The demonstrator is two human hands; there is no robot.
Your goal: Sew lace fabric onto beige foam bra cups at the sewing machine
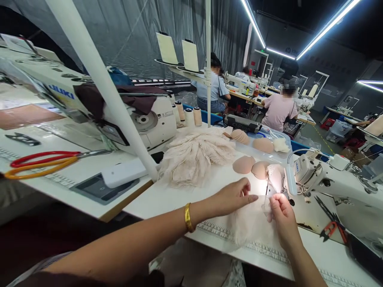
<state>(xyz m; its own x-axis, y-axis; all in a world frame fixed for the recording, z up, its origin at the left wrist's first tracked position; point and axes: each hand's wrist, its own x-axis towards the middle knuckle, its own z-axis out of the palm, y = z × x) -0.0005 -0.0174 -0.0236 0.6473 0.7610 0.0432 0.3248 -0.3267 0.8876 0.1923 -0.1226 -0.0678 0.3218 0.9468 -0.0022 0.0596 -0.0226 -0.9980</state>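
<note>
A piece of sheer pale fabric hangs between my two hands over the front edge of the sewing table. My right hand pinches its upper right corner between thumb and fingers. At its upper left edge, my left hand holds the fabric by the thumb, fingers curled. Just beyond my hands, a lace-edged bra cup lies in the lamp light beside the white sewing machine. Two plain beige foam cups sit to its left.
A heap of cream lace pieces lies left of the cups. Black thread snips with red grips rest at right. Orange-and-red-handled scissors lie on the left table. A white pole crosses the left side. Co-workers sit farther back.
</note>
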